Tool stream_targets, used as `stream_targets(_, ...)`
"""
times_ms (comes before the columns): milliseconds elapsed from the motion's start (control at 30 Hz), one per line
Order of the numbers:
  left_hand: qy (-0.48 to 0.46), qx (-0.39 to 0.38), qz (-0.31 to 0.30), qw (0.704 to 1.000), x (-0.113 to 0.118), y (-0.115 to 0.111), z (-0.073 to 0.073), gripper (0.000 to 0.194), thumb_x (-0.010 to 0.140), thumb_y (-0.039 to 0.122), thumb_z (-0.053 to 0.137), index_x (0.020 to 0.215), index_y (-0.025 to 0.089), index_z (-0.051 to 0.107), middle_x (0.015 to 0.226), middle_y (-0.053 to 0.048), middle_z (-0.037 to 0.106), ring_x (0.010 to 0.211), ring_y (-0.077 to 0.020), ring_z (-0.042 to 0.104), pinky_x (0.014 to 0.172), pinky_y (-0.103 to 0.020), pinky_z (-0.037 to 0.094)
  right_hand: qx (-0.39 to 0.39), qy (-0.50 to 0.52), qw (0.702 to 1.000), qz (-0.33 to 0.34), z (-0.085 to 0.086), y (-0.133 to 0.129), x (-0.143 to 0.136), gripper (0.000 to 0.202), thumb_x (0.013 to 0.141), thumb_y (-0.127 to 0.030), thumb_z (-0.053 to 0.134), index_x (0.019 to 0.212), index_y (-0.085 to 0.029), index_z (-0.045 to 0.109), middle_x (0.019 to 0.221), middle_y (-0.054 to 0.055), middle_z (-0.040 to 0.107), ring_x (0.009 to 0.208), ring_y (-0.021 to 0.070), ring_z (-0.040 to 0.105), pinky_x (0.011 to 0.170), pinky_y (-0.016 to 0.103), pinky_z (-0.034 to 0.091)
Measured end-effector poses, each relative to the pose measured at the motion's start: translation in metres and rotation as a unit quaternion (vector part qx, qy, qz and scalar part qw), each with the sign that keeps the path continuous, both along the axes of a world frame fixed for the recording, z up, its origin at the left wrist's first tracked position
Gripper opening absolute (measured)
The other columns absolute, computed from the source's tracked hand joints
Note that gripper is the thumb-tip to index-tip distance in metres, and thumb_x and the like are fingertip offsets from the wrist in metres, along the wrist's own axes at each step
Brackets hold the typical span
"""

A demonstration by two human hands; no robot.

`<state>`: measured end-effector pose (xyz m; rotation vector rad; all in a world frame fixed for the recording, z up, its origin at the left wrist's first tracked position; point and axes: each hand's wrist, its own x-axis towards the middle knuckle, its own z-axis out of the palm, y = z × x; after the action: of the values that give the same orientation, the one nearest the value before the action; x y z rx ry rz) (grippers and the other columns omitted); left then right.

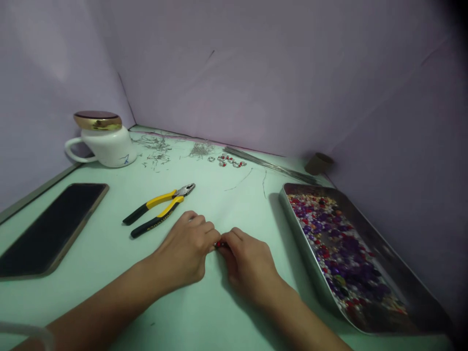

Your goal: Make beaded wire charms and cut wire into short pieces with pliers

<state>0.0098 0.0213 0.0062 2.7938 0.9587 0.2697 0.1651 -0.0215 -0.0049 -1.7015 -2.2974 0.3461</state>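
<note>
Between the fingertips of both hands is a small beaded piece (219, 244) with a red bead and dark or metallic parts; most of it is hidden. My left hand (192, 246) is closed, pinching its left end. From the other side my right hand (250, 258) pinches the same piece between thumb and fingers. Pliers (161, 209) with yellow and black handles lie just beyond my left hand, their jaws slightly apart. Farther back rest several small wire rings with red beads (230, 160).
A metal tray (310, 258) of mixed beads stands at the right. Long wires (270, 165) and a brown tube (319, 164) lie behind it. Wire pieces (201, 149) are piled at the back. A lidded white mug (109, 146) and a phone (54, 229) occupy the left.
</note>
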Motion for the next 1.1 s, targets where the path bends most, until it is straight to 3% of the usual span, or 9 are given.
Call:
stream_targets(133,-0.022,-0.02,-0.001,1.0,-0.004,-0.002,-0.001,0.016,0.075,0.006,0.041,0.074,0.017,0.053,0.069,-0.002,0.053,0.069,-0.0174,0.042,0.075,-0.036,0.033,-0.003,0.055,0.998,0.009,-0.001,0.001,0.006,0.011,0.079,-0.016,0.047,0.082,-0.019,0.057,0.076,0.003,0.059,0.063,0.0151,0.053,0.052,0.026,0.03)
stream_targets(300,-0.103,-0.086,0.012,0.991,-0.008,0.001,-0.001,0.01,0.077,0.011,0.046,0.071,0.018,0.051,0.068,0.0,0.054,0.07,-0.0158,0.044,0.077,-0.034,0.034,-0.039,0.207,0.978,0.002,-0.003,0.002,0.013,0.011,0.078,-0.019,0.052,0.085,-0.02,0.061,0.073,0.0,0.06,0.063,0.0135,0.053,0.056,0.024,0.037)
stream_targets(467,-0.193,-0.218,0.105,0.951,-0.005,0.001,0.002,0.011,0.08,0.02,0.044,0.078,0.019,0.055,0.071,0.001,0.057,0.071,-0.0157,0.048,0.07,-0.03,0.037,-0.087,0.408,0.908,-0.043,-0.012,0.003,0.013,0.018,0.081,-0.024,0.051,0.094,-0.02,0.062,0.084,0.004,0.065,0.074,0.0157,0.057,0.063,0.027,0.044)
stream_targets(567,-0.244,-0.299,0.151,0.91,-0.002,0.0,0.003,0.012,0.081,0.023,0.043,0.079,0.019,0.055,0.069,0.002,0.056,0.065,-0.0138,0.048,0.061,-0.026,0.037,-0.097,0.479,0.867,-0.096,-0.016,0.003,0.012,0.02,0.081,-0.027,0.052,0.097,-0.019,0.061,0.082,0.004,0.064,0.063,0.0132,0.055,0.053,0.025,0.043)
stream_targets(633,-0.266,-0.315,0.159,0.897,-0.001,-0.001,0.002,0.013,0.081,0.024,0.043,0.078,0.019,0.054,0.067,0.003,0.054,0.062,-0.0124,0.048,0.058,-0.024,0.038,-0.098,0.494,0.857,-0.11,-0.016,0.003,0.011,0.021,0.08,-0.028,0.053,0.098,-0.019,0.06,0.078,0.003,0.063,0.055,0.011,0.052,0.049,0.023,0.04)
stream_targets(800,-0.266,-0.299,0.159,0.902,-0.001,-0.001,-0.002,0.013,0.08,0.024,0.045,0.077,0.019,0.056,0.068,0.003,0.058,0.066,-0.0131,0.051,0.06,-0.024,0.038,-0.084,0.476,0.869,-0.105,-0.013,0.001,0.009,0.021,0.077,-0.024,0.057,0.097,-0.019,0.061,0.058,-0.002,0.056,0.05,0.0106,0.048,0.046,0.023,0.038)
stream_targets(967,-0.238,-0.261,0.151,0.923,0.002,-0.002,-0.001,0.01,0.077,0.02,0.05,0.076,0.02,0.06,0.071,0.002,0.061,0.07,-0.015,0.052,0.066,-0.028,0.038,-0.02,0.426,0.901,-0.075,-0.014,0.0,0.008,0.014,0.077,-0.019,0.056,0.089,-0.02,0.064,0.076,0.002,0.063,0.057,0.0113,0.051,0.053,0.024,0.042)
stream_targets(1100,-0.187,-0.169,0.121,0.96,0.003,-0.006,-0.002,0.006,0.076,0.017,0.052,0.074,0.019,0.058,0.071,0.001,0.06,0.07,-0.0152,0.051,0.07,-0.031,0.037,0.031,0.363,0.931,-0.033,-0.015,-0.001,0.008,0.017,0.077,-0.012,0.052,0.087,-0.02,0.063,0.079,0.003,0.064,0.068,0.0143,0.056,0.06,0.025,0.045)
